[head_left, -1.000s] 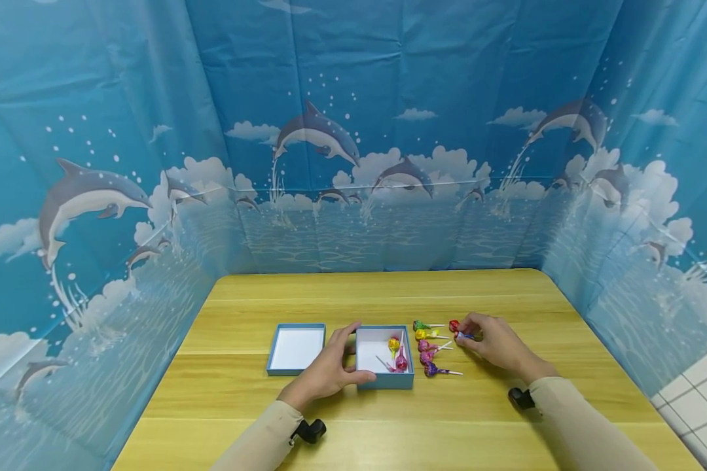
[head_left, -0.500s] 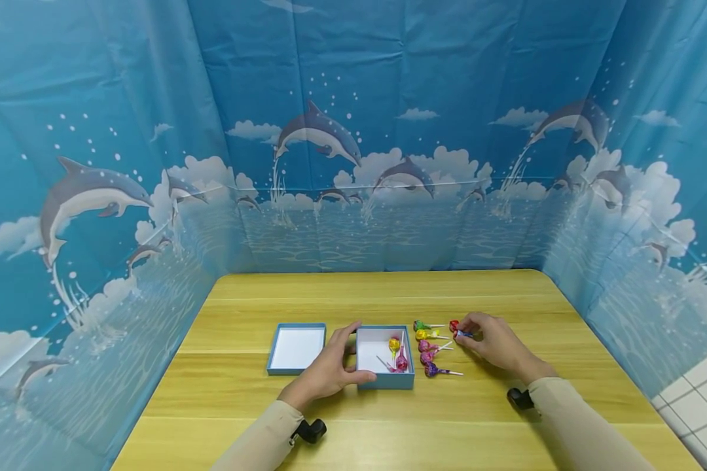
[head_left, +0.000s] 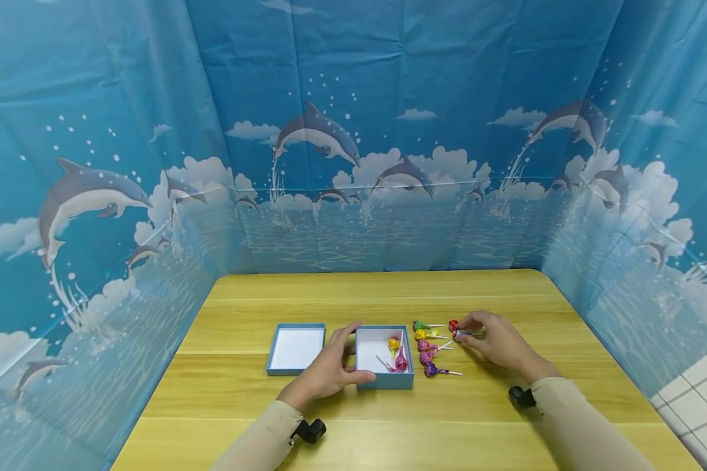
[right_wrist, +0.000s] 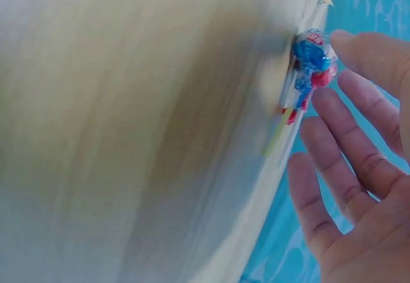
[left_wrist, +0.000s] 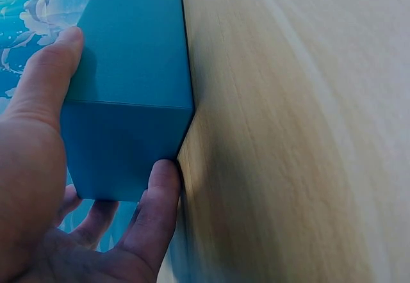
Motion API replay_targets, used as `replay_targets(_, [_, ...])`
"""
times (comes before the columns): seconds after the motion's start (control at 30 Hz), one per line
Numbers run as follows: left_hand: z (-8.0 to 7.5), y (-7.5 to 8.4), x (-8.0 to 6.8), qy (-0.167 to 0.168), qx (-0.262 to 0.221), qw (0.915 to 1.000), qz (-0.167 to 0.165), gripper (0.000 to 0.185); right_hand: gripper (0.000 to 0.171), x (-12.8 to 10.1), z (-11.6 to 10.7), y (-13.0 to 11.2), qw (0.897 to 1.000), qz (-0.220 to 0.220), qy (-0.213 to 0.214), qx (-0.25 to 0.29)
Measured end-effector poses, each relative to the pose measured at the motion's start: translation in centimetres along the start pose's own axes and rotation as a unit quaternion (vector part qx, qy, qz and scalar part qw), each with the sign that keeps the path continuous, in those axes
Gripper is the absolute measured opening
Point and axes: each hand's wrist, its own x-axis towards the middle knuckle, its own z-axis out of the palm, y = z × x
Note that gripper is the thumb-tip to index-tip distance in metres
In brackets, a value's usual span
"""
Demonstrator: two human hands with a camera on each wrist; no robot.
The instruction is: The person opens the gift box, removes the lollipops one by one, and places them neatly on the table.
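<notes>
Head: gripping blue box (head_left: pixel 385 381) with left hand (head_left: pixel 325 374), about midway between side edges of tabletop (head_left: pixel 400 432); at blue-red lollipop (head_left: pixel 456 334), toward right edge, with right hand (head_left: pixel 499 339). Same as a second ago.

Left wrist: clasping box walls.

Right wrist: with fingers (right_wrist: pixel 332 166) loosely spread beside lollipop, contact unclear; too blurred to read wrapper print.
</notes>
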Motion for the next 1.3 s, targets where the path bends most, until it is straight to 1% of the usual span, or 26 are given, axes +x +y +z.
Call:
replay_targets(0.13, [-0.1, -0.1, 0.0, 0.004, 0.008, 1.0, 0.001, 0.114, 0.016, 0.0, -0.2, -0.6, 1.0, -0.002, 0.008, -0.01])
replay_targets(0.3, [-0.1, -0.2, -0.2, 0.002, -0.001, 1.0, 0.002, 0.114, 0.015, 0.2, -0.4, -2.0, 1.0, -0.017, 0.019, -0.018])
replay_targets(0.5, [-0.1, -0.1, -0.3, 0.002, -0.011, 0.9999, 0.005, 0.112, 0.016, 0.6, -0.7, -3.9, 0.997, -0.061, 0.026, -0.037])
replay_targets(0.63, [-0.1, -0.1, -0.4, 0.004, -0.01, 0.9999, 0.003, 0.112, 0.018, 0.8, -0.8, -5.1, 0.995, -0.093, 0.023, -0.037])
replay_targets(0.8, [-0.1, -0.1, -0.5, 0.003, 0.0, 1.0, -0.001, 0.113, 0.02, 1.0, -0.8, -6.5, 0.991, -0.127, 0.01, -0.029])
replay_targets(1.0, [-0.2, 0.1, -0.4, -0.001, -0.007, 1.0, -0.004, 0.113, 0.024, 1.5, -0.9, -8.4, 0.986, -0.164, -0.009, -0.033])
replay_targets(1.3, [-0.1, 0.1, -0.2, -0.004, -0.018, 0.9998, -0.005, 0.113, 0.025, 2.9, -0.9, -11.1, 0.976, -0.203, -0.06, -0.045])
